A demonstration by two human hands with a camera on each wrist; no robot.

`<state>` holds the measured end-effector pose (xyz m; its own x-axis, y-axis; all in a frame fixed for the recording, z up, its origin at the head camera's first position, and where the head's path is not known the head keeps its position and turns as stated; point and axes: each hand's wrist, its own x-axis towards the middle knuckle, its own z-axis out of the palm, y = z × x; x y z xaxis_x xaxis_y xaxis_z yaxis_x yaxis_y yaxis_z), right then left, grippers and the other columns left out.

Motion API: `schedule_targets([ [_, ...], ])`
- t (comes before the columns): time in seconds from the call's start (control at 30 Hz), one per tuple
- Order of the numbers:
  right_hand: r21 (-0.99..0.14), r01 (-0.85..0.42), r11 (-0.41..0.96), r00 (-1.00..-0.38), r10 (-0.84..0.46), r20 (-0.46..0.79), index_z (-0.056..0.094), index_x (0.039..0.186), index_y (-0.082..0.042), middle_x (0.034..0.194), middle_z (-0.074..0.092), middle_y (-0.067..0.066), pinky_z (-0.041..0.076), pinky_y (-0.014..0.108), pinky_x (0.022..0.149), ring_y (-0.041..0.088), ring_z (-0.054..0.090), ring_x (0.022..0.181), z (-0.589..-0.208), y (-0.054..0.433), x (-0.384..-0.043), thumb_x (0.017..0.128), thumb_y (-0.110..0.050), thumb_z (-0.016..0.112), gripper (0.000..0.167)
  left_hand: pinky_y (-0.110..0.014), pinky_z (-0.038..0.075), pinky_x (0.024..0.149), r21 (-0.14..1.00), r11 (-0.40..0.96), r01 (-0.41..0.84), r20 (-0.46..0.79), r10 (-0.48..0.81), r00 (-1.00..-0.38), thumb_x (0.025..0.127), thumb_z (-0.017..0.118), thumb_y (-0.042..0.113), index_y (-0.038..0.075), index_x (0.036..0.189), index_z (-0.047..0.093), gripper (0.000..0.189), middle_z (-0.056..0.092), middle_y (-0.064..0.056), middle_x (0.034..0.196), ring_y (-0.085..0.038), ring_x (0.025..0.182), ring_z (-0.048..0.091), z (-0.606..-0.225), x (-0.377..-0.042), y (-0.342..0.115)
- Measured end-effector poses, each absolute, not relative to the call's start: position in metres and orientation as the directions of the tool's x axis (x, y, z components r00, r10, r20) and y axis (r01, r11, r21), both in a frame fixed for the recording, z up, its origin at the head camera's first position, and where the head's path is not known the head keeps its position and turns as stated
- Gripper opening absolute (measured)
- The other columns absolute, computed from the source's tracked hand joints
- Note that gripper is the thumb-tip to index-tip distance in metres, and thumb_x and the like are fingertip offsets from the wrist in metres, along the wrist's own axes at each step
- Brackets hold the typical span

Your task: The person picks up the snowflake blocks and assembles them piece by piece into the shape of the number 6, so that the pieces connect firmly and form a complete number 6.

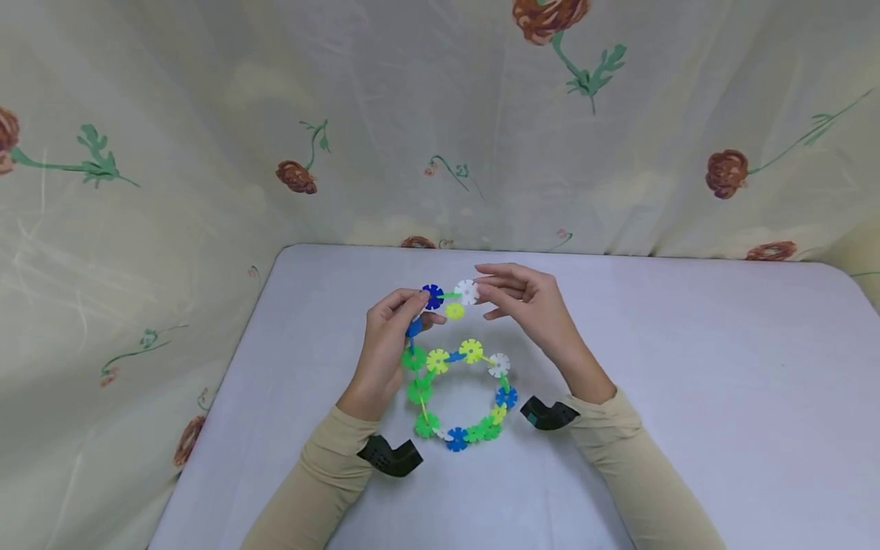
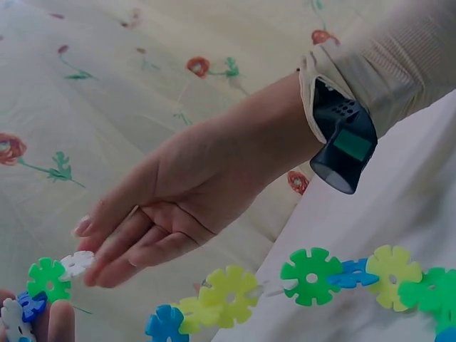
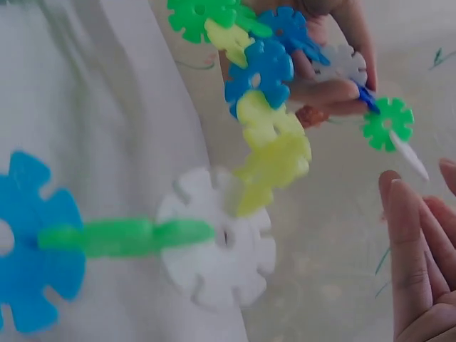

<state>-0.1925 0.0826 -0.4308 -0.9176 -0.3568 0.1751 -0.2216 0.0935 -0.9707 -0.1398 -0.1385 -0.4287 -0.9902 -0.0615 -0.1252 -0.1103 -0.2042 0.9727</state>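
Note:
A chain of slotted plastic snowflake discs in green, yellow, blue and white hangs from my left hand [image 1: 385, 344]. Thumb and fingers of that hand pinch the chain by a dark blue disc [image 1: 432, 296]. Beyond it, a green disc [image 2: 49, 279] seen edge-on from above joins a white disc [image 1: 466, 292] at the chain's end. My right hand [image 1: 529, 302] is beside this white disc, fingers fairly straight and spread from the thumb; whether a fingertip touches it is unclear. The lower chain forms a loop, with a blue disc [image 1: 457, 438] at its near side.
Under the hands is a table with a white cover [image 1: 722, 382]. A floral curtain [image 1: 385, 114] hangs behind it and along the left. A yellow disc [image 1: 455, 311] shows just below the chain's end; I cannot tell whether it is joined. Black wrist cameras [image 1: 390, 456] sit on both sleeves.

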Motion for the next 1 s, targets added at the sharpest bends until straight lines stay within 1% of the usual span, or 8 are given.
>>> schedule_targets([
  [0.07,-0.971,-0.202,0.126,-0.917,-0.373,0.142,0.066,0.134,-0.009,0.127,0.073,0.016,0.065,0.034,0.076,0.012,0.077,0.097,-0.434,0.087,-0.197,0.102,-0.024,0.067,0.035,-0.043,0.054,0.103,0.968,-0.220,-0.119,-0.137,-0.069,-0.988,0.106,0.061,0.023,0.006,0.103,0.065,0.018,0.067,-0.003,0.099,-0.013,0.082,0.074,-0.429,-0.140,-0.138],
  [0.23,-0.946,-0.155,0.284,-0.901,-0.434,0.018,0.068,0.130,-0.005,0.125,0.072,0.020,0.065,0.036,0.079,0.031,0.075,0.105,-0.453,0.095,-0.212,0.102,-0.023,0.068,0.034,-0.041,0.056,0.100,0.962,-0.236,-0.134,-0.156,-0.075,-0.985,0.105,0.061,0.023,0.007,0.104,0.063,0.016,0.070,-0.002,0.098,-0.013,0.080,0.074,-0.430,-0.141,-0.136],
  [0.3,-0.908,-0.166,0.384,-0.887,-0.460,-0.032,0.069,0.127,-0.003,0.122,0.073,0.020,0.065,0.037,0.079,0.037,0.074,0.105,-0.461,0.094,-0.218,0.100,-0.020,0.070,0.032,-0.034,0.059,0.094,0.962,-0.236,-0.137,-0.159,-0.076,-0.984,0.105,0.061,0.022,0.008,0.104,0.062,0.014,0.071,-0.001,0.096,-0.012,0.079,0.074,-0.430,-0.141,-0.136],
  [0.43,-0.748,-0.285,0.600,-0.862,-0.502,-0.075,0.072,0.124,-0.005,0.118,0.075,0.012,0.062,0.039,0.087,0.027,0.073,0.101,-0.471,0.083,-0.229,0.095,-0.019,0.076,0.032,-0.034,0.060,0.093,0.962,-0.241,-0.126,-0.147,-0.074,-0.986,0.106,0.060,0.022,0.009,0.103,0.060,0.013,0.070,0.000,0.094,-0.012,0.078,0.073,-0.429,-0.140,-0.137],
  [0.53,-0.630,-0.361,0.688,-0.852,-0.518,-0.077,0.073,0.119,-0.005,0.112,0.075,0.009,0.058,0.041,0.089,0.022,0.070,0.096,-0.470,0.071,-0.234,0.092,-0.022,0.080,0.033,-0.035,0.061,0.093,0.966,-0.234,-0.114,-0.134,-0.071,-0.988,0.107,0.059,0.022,0.010,0.101,0.059,0.013,0.070,0.000,0.092,-0.011,0.078,0.073,-0.429,-0.139,-0.138],
  [0.63,-0.577,-0.370,0.728,-0.852,-0.513,-0.101,0.071,0.115,-0.004,0.106,0.073,0.009,0.057,0.041,0.085,0.022,0.066,0.090,-0.468,0.062,-0.239,0.091,-0.024,0.081,0.033,-0.036,0.060,0.093,0.968,-0.229,-0.106,-0.125,-0.067,-0.990,0.107,0.059,0.021,0.010,0.100,0.058,0.013,0.070,0.001,0.091,-0.012,0.077,0.073,-0.429,-0.139,-0.138],
  [0.77,-0.532,-0.366,0.764,-0.854,-0.503,-0.135,0.068,0.110,-0.003,0.104,0.072,0.010,0.058,0.039,0.084,0.022,0.066,0.089,-0.469,0.052,-0.244,0.091,-0.028,0.081,0.035,-0.035,0.060,0.091,0.968,-0.230,-0.104,-0.122,-0.066,-0.990,0.107,0.059,0.020,0.009,0.098,0.058,0.014,0.070,0.001,0.088,-0.012,0.076,0.072,-0.429,-0.139,-0.138],
  [1.0,-0.579,-0.373,0.725,-0.844,-0.525,-0.114,0.067,0.113,-0.005,0.106,0.072,0.010,0.057,0.041,0.088,0.024,0.067,0.095,-0.470,0.043,-0.248,0.090,-0.020,0.082,0.032,-0.033,0.060,0.088,0.967,-0.234,-0.098,-0.117,-0.066,-0.991,0.107,0.059,0.020,0.009,0.098,0.058,0.013,0.070,-0.002,0.087,-0.012,0.074,0.072,-0.430,-0.139,-0.138],
])
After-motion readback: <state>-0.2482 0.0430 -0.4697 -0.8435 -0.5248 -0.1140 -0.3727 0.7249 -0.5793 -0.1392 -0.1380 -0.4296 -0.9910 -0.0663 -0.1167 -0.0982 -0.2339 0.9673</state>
